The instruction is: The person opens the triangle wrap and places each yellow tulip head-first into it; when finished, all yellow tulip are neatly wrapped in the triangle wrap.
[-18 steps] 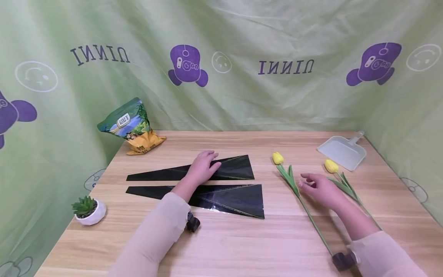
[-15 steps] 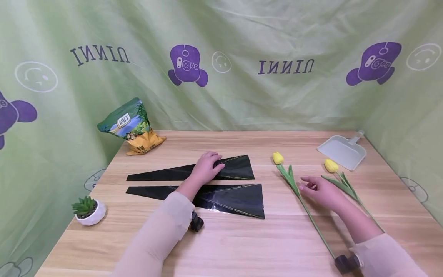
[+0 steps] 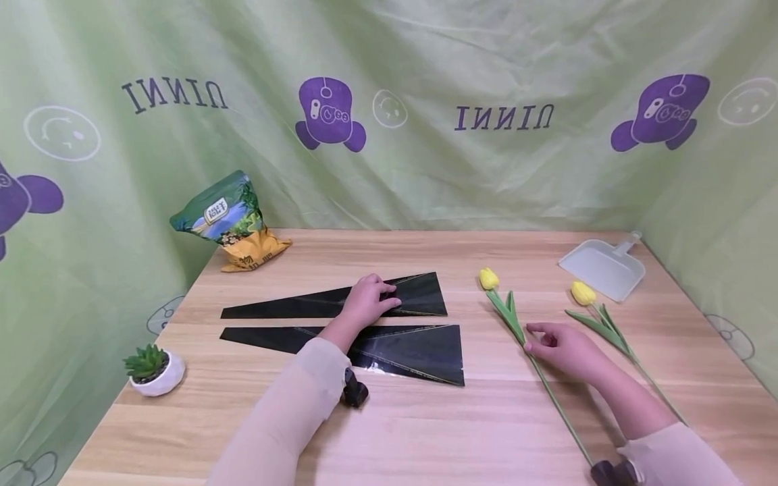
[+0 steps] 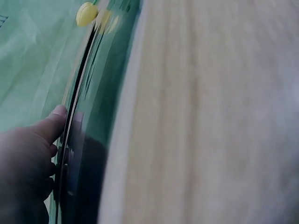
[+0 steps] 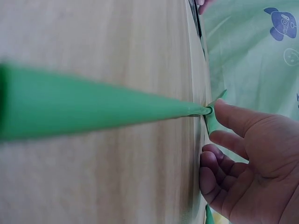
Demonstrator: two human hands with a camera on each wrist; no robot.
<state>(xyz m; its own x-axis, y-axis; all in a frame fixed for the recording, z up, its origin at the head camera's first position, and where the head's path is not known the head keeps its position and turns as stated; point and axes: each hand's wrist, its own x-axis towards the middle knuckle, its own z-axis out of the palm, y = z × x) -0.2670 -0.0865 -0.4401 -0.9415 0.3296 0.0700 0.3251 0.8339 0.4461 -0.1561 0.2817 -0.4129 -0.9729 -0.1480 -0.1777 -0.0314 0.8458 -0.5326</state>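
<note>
Two tapered black sheets with thin gold lines lie flat, the far sheet (image 3: 419, 295) above the near sheet (image 3: 419, 351) in the head view. My left hand (image 3: 367, 302) is over the far sheet, fingers bent downward, a gap showing between thumb and forefinger. In the left wrist view its thumb (image 4: 57, 116) meets the sheet's surface. A yellow tulip (image 3: 489, 279) with a long green stem lies right of the sheets. My right hand (image 3: 565, 347) is beside that stem, its thumb (image 5: 229, 112) at the stem and the other fingers loosely bent.
A second yellow tulip (image 3: 583, 293) lies right of my right hand. A grey dustpan (image 3: 602, 266) is at the back right. A green and orange bag (image 3: 234, 226) stands at the back left, a potted succulent (image 3: 159, 374) at the left edge. Green curtain (image 3: 413, 182) surrounds the table.
My left hand has slid right and slightly nearer along the far sheet, its fingers bending more. My right hand has come down slightly, bringing its thumb to the tulip stem.
</note>
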